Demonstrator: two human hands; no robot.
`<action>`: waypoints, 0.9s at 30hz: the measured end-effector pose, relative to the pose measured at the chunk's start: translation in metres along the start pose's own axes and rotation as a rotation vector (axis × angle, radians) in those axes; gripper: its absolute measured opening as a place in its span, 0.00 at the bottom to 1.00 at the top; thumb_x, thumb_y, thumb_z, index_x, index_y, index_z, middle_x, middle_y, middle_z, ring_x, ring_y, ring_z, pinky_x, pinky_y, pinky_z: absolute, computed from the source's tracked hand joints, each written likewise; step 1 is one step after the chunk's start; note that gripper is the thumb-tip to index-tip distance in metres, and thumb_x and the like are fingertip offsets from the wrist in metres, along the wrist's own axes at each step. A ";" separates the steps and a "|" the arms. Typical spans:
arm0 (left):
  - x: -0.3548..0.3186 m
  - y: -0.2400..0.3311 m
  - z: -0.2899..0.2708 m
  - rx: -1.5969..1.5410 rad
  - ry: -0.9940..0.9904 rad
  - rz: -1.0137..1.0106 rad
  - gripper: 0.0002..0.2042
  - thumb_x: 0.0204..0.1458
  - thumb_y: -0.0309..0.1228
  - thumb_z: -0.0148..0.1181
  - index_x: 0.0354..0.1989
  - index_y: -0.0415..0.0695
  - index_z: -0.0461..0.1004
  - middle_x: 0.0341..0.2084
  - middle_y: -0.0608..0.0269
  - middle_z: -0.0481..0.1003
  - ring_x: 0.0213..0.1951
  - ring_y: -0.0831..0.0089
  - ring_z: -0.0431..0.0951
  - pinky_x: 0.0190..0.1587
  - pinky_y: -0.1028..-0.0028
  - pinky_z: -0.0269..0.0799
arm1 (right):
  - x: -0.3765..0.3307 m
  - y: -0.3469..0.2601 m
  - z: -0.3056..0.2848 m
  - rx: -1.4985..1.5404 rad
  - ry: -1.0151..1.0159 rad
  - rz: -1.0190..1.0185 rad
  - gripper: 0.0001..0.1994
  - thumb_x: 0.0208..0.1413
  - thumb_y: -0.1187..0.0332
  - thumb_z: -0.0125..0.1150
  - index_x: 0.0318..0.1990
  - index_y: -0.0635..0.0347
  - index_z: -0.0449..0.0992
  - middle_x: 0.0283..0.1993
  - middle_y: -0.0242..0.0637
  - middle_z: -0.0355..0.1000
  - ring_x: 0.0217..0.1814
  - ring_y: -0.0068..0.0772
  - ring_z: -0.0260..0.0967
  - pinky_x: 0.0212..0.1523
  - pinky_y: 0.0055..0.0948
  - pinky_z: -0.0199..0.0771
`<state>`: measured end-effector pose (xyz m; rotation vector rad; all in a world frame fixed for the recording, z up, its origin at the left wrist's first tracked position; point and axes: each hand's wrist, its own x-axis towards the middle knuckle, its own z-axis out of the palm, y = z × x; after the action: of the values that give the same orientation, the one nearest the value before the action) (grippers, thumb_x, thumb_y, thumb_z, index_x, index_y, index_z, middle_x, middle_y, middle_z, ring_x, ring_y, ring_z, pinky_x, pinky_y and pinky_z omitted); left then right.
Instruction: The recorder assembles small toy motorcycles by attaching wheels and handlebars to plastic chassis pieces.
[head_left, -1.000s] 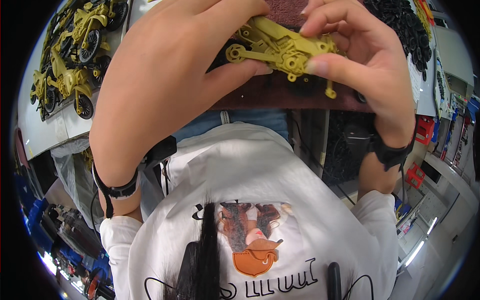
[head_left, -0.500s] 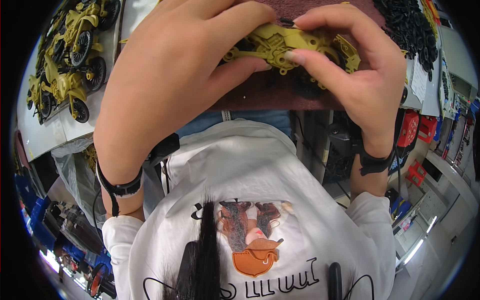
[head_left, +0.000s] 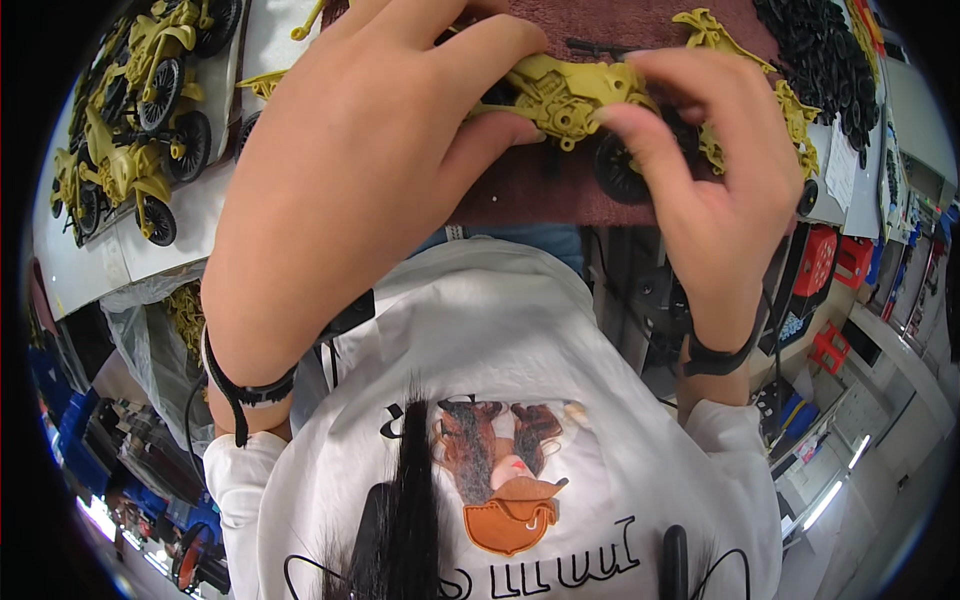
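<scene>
Over the maroon cloth, my left hand (head_left: 360, 150) pinches the rear of an olive-yellow toy motorcycle body (head_left: 562, 98) between thumb and fingers; its palm side is hidden. From the other end, my right hand (head_left: 725, 170) grips the same body, thumb and index finger at its front. Moulded engine detail faces me in the middle. Just below the right fingers a black spoked wheel (head_left: 620, 172) shows, partly covered by the thumb; whether it is joined to the body I cannot tell. A thin black rod (head_left: 596, 46) lies beyond the body.
Several toy motorcycles (head_left: 125, 155) with black wheels stand on the white table at left. Loose yellow parts (head_left: 715, 35) lie on the maroon cloth (head_left: 540, 200) at far right. A heap of black parts (head_left: 815, 65) sits beyond them. Red stools (head_left: 818, 258) stand lower right.
My right hand has moved slightly left and down, its fingers shifting on the motorcycle body. More of the black wheel and of the yellow parts behind the hand shows now.
</scene>
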<state>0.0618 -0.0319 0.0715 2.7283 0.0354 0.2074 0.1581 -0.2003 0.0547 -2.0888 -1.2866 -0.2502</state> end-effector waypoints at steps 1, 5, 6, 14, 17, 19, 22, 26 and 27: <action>-0.005 -0.005 0.011 -0.058 0.118 0.050 0.18 0.44 0.28 0.65 0.45 0.40 0.74 0.41 0.55 0.72 0.44 0.56 0.73 0.46 0.65 0.70 | -0.006 -0.001 -0.002 0.008 0.011 0.213 0.12 0.46 0.74 0.69 0.40 0.63 0.78 0.36 0.33 0.75 0.35 0.23 0.70 0.38 0.20 0.68; -0.005 -0.009 0.008 -0.068 0.126 0.105 0.19 0.43 0.29 0.66 0.46 0.44 0.75 0.43 0.59 0.72 0.45 0.57 0.73 0.46 0.64 0.69 | -0.012 -0.004 0.003 0.028 0.051 0.341 0.15 0.48 0.71 0.70 0.43 0.62 0.75 0.35 0.30 0.75 0.36 0.19 0.68 0.39 0.20 0.65; -0.005 -0.008 0.007 -0.067 0.126 0.107 0.19 0.43 0.29 0.66 0.46 0.44 0.75 0.43 0.59 0.72 0.45 0.57 0.73 0.46 0.64 0.69 | -0.011 -0.005 0.005 -0.022 0.020 0.329 0.17 0.46 0.71 0.72 0.43 0.61 0.74 0.36 0.30 0.74 0.37 0.19 0.67 0.41 0.20 0.63; -0.009 -0.002 0.005 0.085 0.127 0.037 0.20 0.39 0.28 0.67 0.45 0.45 0.75 0.42 0.60 0.72 0.44 0.58 0.72 0.46 0.65 0.68 | -0.011 -0.018 0.018 0.374 0.205 0.412 0.27 0.42 0.85 0.69 0.51 0.64 0.63 0.42 0.37 0.69 0.46 0.27 0.68 0.49 0.23 0.69; -0.015 -0.001 0.007 -0.052 0.235 0.047 0.21 0.38 0.28 0.68 0.45 0.46 0.76 0.43 0.60 0.72 0.44 0.58 0.72 0.47 0.65 0.67 | -0.007 -0.020 0.018 0.711 0.313 0.378 0.31 0.41 0.87 0.68 0.53 0.65 0.60 0.44 0.40 0.68 0.49 0.30 0.68 0.51 0.26 0.71; -0.015 -0.002 0.007 -0.014 0.239 0.074 0.22 0.37 0.29 0.69 0.46 0.47 0.76 0.43 0.60 0.72 0.45 0.58 0.72 0.48 0.65 0.67 | -0.001 -0.025 0.013 0.832 0.306 0.173 0.33 0.40 0.88 0.67 0.55 0.66 0.58 0.46 0.42 0.66 0.50 0.31 0.67 0.51 0.27 0.72; -0.014 0.001 0.008 0.006 0.245 0.063 0.25 0.37 0.30 0.69 0.49 0.48 0.74 0.44 0.60 0.72 0.45 0.58 0.71 0.49 0.65 0.65 | 0.009 -0.024 0.002 0.790 0.278 0.431 0.34 0.40 0.88 0.67 0.57 0.66 0.59 0.46 0.42 0.67 0.51 0.31 0.67 0.51 0.28 0.72; -0.023 -0.046 0.027 0.362 0.241 0.175 0.29 0.38 0.31 0.70 0.54 0.48 0.71 0.47 0.60 0.72 0.48 0.58 0.71 0.51 0.65 0.65 | 0.010 -0.019 -0.007 0.820 0.392 0.688 0.32 0.42 0.87 0.66 0.58 0.69 0.61 0.47 0.45 0.68 0.50 0.32 0.69 0.52 0.27 0.72; -0.023 -0.039 0.025 0.361 0.239 0.173 0.29 0.38 0.31 0.70 0.54 0.48 0.71 0.47 0.60 0.72 0.48 0.58 0.71 0.51 0.65 0.65 | 0.003 -0.012 -0.010 0.890 0.277 0.508 0.31 0.43 0.86 0.65 0.57 0.70 0.62 0.47 0.46 0.69 0.50 0.32 0.70 0.52 0.27 0.72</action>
<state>0.0430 -0.0072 0.0299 3.0489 -0.1066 0.6323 0.1514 -0.2008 0.0695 -1.4521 -0.5053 0.2236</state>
